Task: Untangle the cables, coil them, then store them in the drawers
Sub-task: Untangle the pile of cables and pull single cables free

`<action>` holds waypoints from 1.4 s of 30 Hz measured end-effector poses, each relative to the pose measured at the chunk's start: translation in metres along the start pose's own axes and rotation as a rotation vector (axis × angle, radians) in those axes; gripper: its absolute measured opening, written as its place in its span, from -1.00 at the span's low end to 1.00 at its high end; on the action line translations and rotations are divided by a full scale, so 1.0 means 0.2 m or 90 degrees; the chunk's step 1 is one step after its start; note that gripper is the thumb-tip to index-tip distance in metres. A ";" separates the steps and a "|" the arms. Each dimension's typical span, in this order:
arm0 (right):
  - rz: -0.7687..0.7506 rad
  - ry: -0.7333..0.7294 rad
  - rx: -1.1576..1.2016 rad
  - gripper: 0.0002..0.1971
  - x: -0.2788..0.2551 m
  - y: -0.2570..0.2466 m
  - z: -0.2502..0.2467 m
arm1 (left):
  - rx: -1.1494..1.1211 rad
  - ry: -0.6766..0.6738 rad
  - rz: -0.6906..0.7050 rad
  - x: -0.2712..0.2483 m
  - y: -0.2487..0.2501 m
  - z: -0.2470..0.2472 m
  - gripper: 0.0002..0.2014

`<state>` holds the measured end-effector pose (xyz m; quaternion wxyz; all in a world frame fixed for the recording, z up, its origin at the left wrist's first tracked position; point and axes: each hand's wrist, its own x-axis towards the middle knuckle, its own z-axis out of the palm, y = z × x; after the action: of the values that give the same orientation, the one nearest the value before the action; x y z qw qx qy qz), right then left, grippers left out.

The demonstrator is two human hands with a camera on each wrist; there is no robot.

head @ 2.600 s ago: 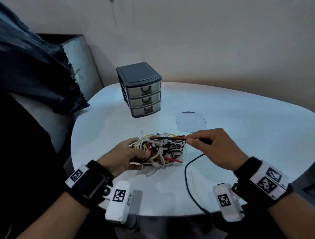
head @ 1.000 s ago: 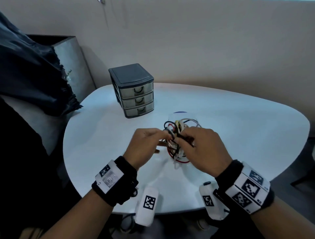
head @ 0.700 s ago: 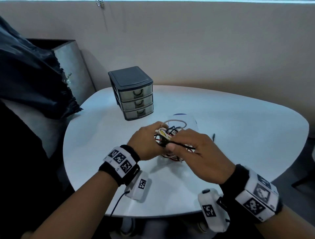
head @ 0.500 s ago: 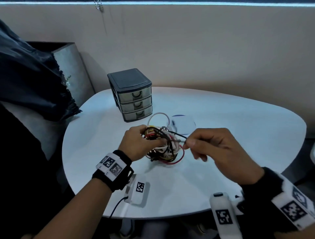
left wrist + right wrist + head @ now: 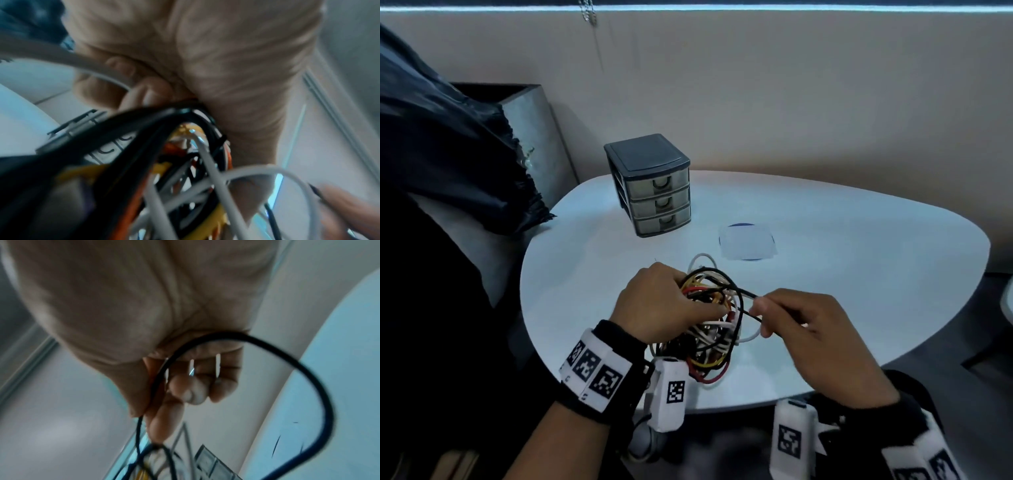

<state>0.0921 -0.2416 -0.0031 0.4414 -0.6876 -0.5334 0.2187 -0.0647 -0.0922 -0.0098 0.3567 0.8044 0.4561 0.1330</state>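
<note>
A tangle of black, white, red and yellow cables [image 5: 710,329] is held above the near part of the white table [image 5: 859,260]. My left hand [image 5: 664,305] grips the tangle [image 5: 185,186] from its left side, fingers curled into the wires. My right hand [image 5: 804,329] pinches a thin black cable [image 5: 748,294] between thumb and forefinger just right of the tangle; this black cable [image 5: 308,369] loops below the palm in the right wrist view. A small grey three-drawer unit [image 5: 650,185] stands at the back left of the table, all drawers closed.
A pale square sheet over a blue disc [image 5: 748,241] lies on the table behind the tangle. A dark cloth [image 5: 448,154] drapes over a grey box [image 5: 534,130] at the left. The wall runs close behind the table.
The tangle has been lifted off the table and turned between both hands. My right hand has drawn the black cable out to the right, then come back closer to the bundle.
</note>
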 end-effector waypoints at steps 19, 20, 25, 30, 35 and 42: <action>0.105 -0.060 -0.007 -0.76 0.12 -0.10 -0.06 | 0.261 0.047 0.016 -0.02 0.15 0.07 -0.50; 0.095 -0.056 -0.014 -0.78 0.13 -0.10 -0.09 | 0.241 0.052 -0.003 0.00 0.12 0.04 -0.48; 0.025 0.149 0.201 -0.89 0.10 -0.11 -0.39 | 0.069 0.132 -0.121 0.11 -0.08 -0.13 -0.44; 0.012 0.259 0.406 -0.69 0.15 0.03 -0.61 | -0.098 0.189 -0.165 0.17 -0.21 -0.20 -0.45; 0.191 0.239 0.224 -0.80 0.25 0.32 -0.60 | -0.446 0.153 -0.140 0.14 -0.28 -0.15 -0.78; 0.209 0.154 -0.173 -0.76 0.44 0.34 -0.47 | -0.602 0.135 0.002 0.14 -0.30 -0.09 -0.54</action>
<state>0.2306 -0.1982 0.0040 0.3643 -0.8391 -0.3824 0.1300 -0.0967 -0.0405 -0.0421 0.6345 0.5373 0.3781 0.4072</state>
